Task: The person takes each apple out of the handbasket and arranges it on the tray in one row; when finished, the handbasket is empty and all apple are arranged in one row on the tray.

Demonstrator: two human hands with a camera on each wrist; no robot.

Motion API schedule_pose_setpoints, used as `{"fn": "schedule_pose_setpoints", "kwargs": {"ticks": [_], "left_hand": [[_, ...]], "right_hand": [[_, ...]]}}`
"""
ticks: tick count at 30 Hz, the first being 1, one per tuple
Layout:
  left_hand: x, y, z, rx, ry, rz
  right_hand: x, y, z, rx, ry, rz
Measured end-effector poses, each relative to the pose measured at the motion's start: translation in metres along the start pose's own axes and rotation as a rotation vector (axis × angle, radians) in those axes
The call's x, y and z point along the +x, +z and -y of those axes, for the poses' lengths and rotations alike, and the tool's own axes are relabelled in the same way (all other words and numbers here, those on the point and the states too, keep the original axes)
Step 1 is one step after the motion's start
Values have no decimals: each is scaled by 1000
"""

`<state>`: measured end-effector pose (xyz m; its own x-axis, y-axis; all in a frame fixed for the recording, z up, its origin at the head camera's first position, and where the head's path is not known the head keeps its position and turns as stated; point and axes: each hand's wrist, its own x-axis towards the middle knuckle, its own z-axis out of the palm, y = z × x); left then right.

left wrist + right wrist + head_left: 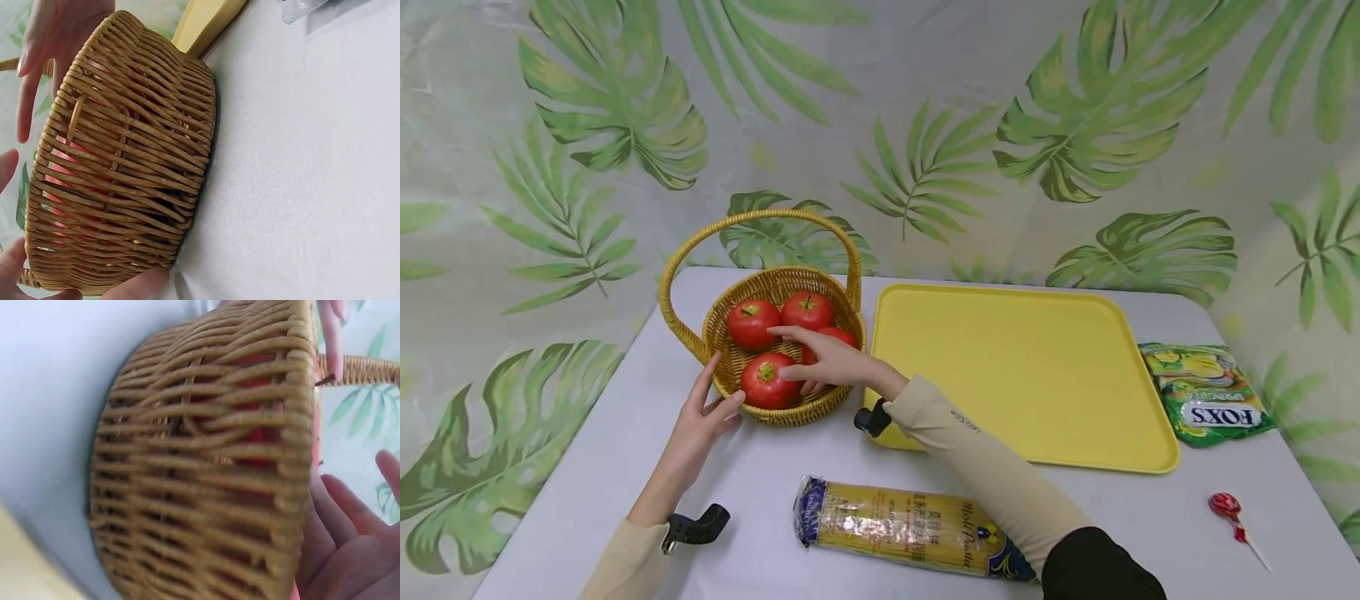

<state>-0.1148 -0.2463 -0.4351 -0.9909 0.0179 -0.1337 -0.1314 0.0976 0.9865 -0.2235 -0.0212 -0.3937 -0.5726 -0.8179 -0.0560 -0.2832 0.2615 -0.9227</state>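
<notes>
A round wicker basket (797,414) with a tall arched handle stands at the back left of the table. Several red apples lie in it, one apple (768,381) near the front rim and another apple (752,323) behind it. My right hand (837,360) reaches over the basket's right rim with its fingers spread above the apples; it partly hides the apple on the right. The thumb overlaps the front apple in the head view. My left hand (696,425) touches the basket's front left side, fingers extended along the wicker wall (125,162).
A yellow tray (1000,367) lies right of the basket. In front is a pack of spaghetti (902,525), under the right forearm in the head view. A green Fox's bag (1206,392) and a red lollipop (1225,504) lie at the right.
</notes>
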Motion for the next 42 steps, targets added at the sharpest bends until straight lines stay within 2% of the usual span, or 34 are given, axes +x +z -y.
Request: {"fn": "schedule_pose_setpoints", "kwargs": {"ticks": [3, 10, 15, 22, 29, 37, 42], "left_hand": [[4, 0, 3, -38, -13, 4], [8, 1, 9, -127, -16, 19], [8, 2, 9, -167, -17, 29], [8, 1, 9, -187, -23, 22], [9, 1, 10, -189, -25, 19], [10, 2, 11, -183, -28, 18], [9, 1, 11, -199, -10, 27]], "right_hand": [[5, 6, -1, 23, 34, 16], [13, 17, 0, -34, 115, 32], [20, 24, -2, -46, 136, 38], [24, 29, 2, -207, 126, 10], [25, 33, 3, -156, 164, -50], [22, 30, 1, -153, 94, -128], [16, 19, 8, 4, 110, -137]]}}
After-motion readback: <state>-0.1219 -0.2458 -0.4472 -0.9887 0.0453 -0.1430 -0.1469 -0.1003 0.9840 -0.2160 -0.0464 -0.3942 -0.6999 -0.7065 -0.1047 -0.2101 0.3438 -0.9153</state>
